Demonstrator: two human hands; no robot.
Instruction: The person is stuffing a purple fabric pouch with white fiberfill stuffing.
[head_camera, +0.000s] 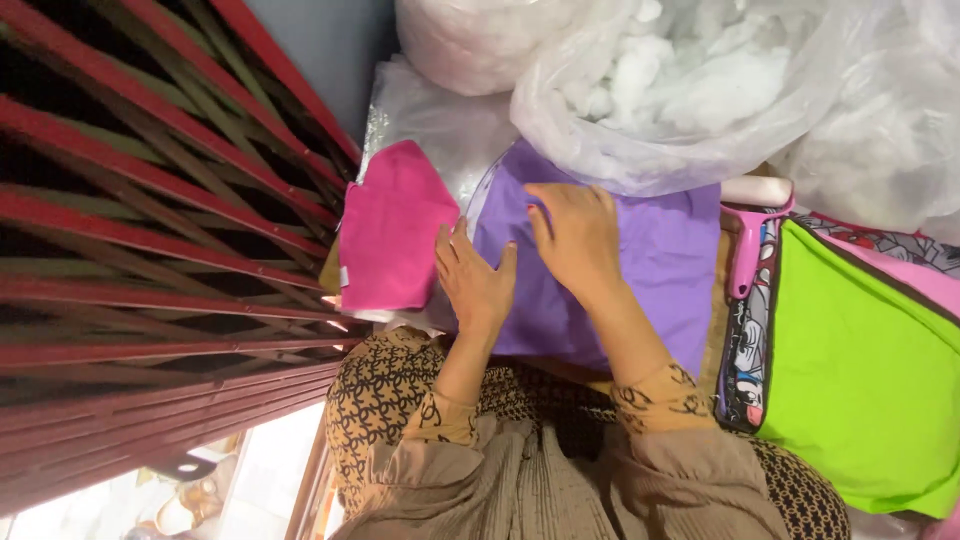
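2 hands lie flat on 1 purple cloth (640, 270), which serves as the landmark here. The left hand (475, 280) rests palm down on the cloth's left edge, fingers spread wide and pointing up the frame, gripping nothing. The right hand (575, 235) lies just beside it, nearer the cloth's middle, also open and flat, its fingertips reaching toward the cloth's upper edge. Both hands touch the purple cloth; neither is closed round it. The purple cloth lies spread under both palms and runs on to the right of them.

Both forearms come up from the bottom of the frame in 2 patterned tan cuffs, above a ribbed beige garment (560, 480).

Left of the purple cloth, touching its edge, lies 1 pink cloth piece (390, 240), just beside the left hand's fingers. Above the purple cloth, overlapping its top edge, sits 1 clear plastic bag of white stuffing (680, 90), with a 2nd white bag (470, 40) to its upper left and more clear plastic at the far right. Right of the purple cloth stands 1 pink plastic handle (750, 245), then 1 bright green cloth (860, 380) over a cartoon-printed fabric (745, 360). Far left of the purple cloth runs a red folding metal gate (150, 250).
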